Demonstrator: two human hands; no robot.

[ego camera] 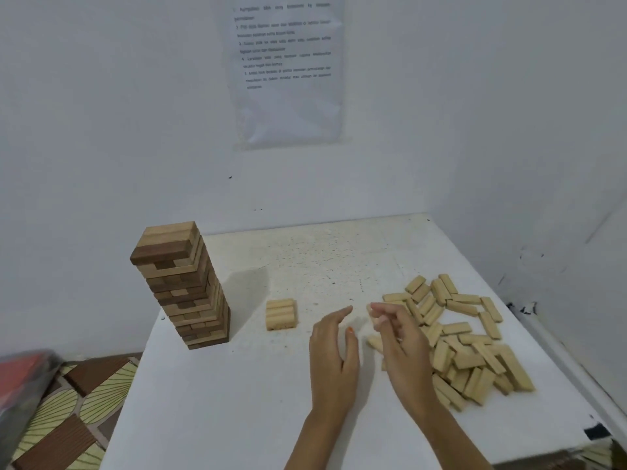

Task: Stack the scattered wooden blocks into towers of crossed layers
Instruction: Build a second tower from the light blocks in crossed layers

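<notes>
White table [339, 252] against a white wall [101, 130] carries scattered blocks [468, 337] heaped at its right. Right hand [402, 344] at the heap's left edge pinches a blurred pale block [372, 317] in its fingertips. Left hand [334, 354] just beside, fingers straight and spread. Three-block layer [280, 314] lies centre; tall tower [179, 286] stands at the left edge

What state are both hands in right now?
Left hand: open, holding nothing.
Right hand: fingers curled, apparently pinching a light wooden block; blurred.
</notes>
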